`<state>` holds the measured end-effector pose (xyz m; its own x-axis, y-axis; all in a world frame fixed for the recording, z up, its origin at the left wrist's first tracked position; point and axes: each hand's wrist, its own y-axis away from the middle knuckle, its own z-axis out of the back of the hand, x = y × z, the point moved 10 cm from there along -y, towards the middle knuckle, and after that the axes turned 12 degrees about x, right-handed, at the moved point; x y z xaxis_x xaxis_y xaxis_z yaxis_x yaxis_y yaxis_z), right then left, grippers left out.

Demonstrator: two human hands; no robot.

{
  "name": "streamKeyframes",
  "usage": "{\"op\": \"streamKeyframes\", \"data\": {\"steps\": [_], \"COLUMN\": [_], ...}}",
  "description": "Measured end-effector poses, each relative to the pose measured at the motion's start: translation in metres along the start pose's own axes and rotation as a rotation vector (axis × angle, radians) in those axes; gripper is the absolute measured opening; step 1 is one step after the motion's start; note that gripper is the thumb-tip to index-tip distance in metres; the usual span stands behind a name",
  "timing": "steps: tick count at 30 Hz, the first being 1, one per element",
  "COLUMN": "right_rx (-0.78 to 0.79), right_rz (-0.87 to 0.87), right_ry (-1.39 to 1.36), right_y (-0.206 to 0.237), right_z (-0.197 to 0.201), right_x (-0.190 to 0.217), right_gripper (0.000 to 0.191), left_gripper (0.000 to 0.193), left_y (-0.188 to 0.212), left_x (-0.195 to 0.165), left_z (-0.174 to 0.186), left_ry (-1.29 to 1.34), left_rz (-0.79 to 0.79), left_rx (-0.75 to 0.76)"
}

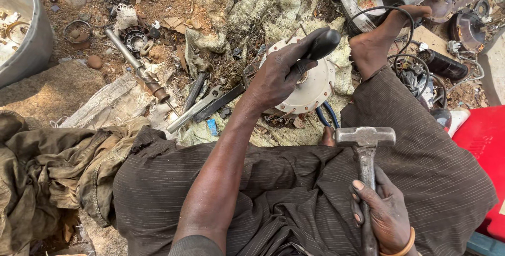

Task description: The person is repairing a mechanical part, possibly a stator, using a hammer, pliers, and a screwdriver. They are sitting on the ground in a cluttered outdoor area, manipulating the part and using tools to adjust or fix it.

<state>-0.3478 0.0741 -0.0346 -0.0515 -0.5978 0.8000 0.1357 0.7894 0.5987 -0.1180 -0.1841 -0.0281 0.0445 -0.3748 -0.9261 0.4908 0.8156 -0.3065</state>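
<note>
Gripping a black-handled tool [322,44] upright on a round white motor housing [310,85], the left hand [279,77] steadies it while the right hand [386,214], fingers closed around the handle, holds a steel hammer [364,145] raised above the lap.

One hammer [365,145], one round white motor housing [315,85], one black-handled tool [322,44], two hands.

Seated person in dark grey-brown trousers with thin pale pinstripes, cloth creased and dusty over both legs; left arm bare up to short grey sleeve edge; orange bangle on right wrist; bare foot [371,45], no shoes
</note>
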Motion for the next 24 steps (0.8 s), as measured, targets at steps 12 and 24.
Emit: {"op": "streamKeyframes", "data": {"steps": [12, 24], "right_rx": [-0.084, -0.011], "right_rz": [0.762, 0.627], "right_ry": [0.315, 0.929], "right_y": [0.053, -0.01], "right_z": [-0.028, -0.059], "right_x": [0.17, 0.225], "right_gripper": [0.039, 0.055], "left_gripper": [0.044, 0.049], "left_y": [-0.007, -0.01], "left_x": [-0.014, 0.001], "left_z": [0.011, 0.02], "left_ry": [-0.159, -0.096], "left_rz": [-0.033, 0.064], "left_rx": [0.035, 0.074]}}
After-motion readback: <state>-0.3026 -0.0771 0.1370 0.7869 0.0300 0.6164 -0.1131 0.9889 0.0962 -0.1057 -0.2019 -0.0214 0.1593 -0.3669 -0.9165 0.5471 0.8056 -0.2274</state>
